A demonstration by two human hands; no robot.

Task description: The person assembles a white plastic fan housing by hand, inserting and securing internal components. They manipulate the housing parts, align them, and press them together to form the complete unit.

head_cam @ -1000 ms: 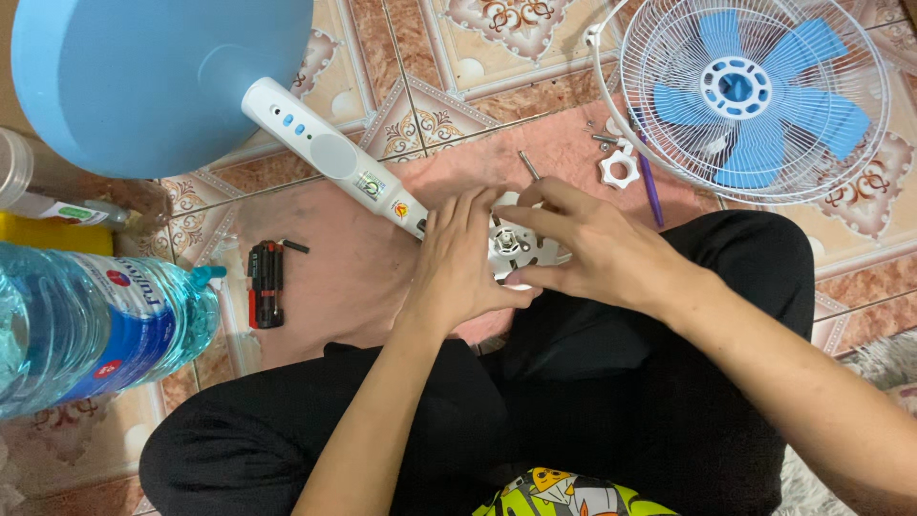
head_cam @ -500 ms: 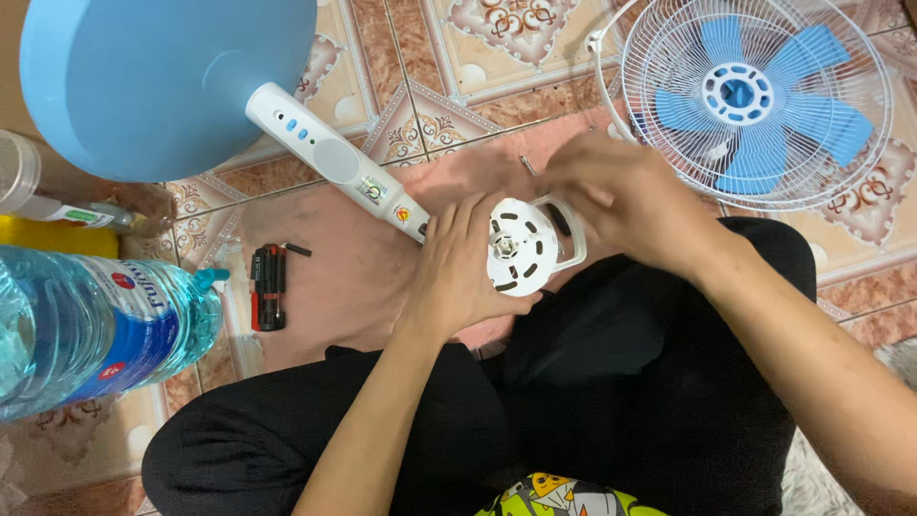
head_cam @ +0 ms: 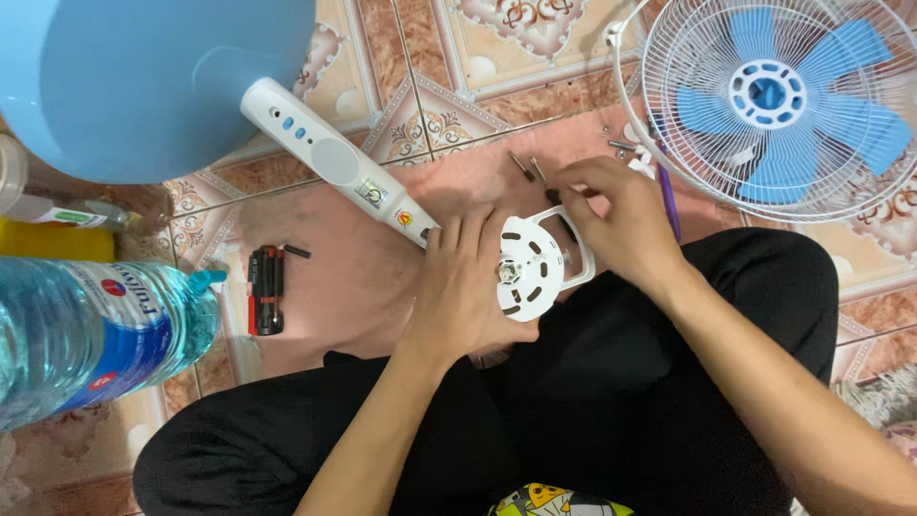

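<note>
**Right hand lifts off the fan motor housing toward loose screws**

Since half a second ago, the right hand (head_cam: pixel 621 225) has left the round white motor housing (head_cam: pixel 531 268) and reached up the pink mat (head_cam: pixel 334 287) toward its far edge. Its fingertips are pinched together on a small dark part, too small to identify, just beside two loose screws (head_cam: pixel 527 167) lying near that far edge. The left hand (head_cam: pixel 468 287) has stayed on the housing, fingers spread flat along its left side and clamped on it, holding it upright above the person's lap. The housing's face shows curved slots and a metal shaft at its centre.

Touching the left hand's fingertips is the end of a white fan stand column (head_cam: pixel 334 162) with buttons, which runs diagonally up to a light blue round fan base (head_cam: pixel 143 76) at the floor's top left corner. A red and black screwdriver set (head_cam: pixel 266 290) lies at the mat's left edge. A large clear water bottle (head_cam: pixel 86 334) lies on its side at the floor's left edge. A white wire fan grille with blue blades (head_cam: pixel 774 96) rests on the tiled floor (head_cam: pixel 497 57) at the top right corner, well apart from the left hand.
</note>
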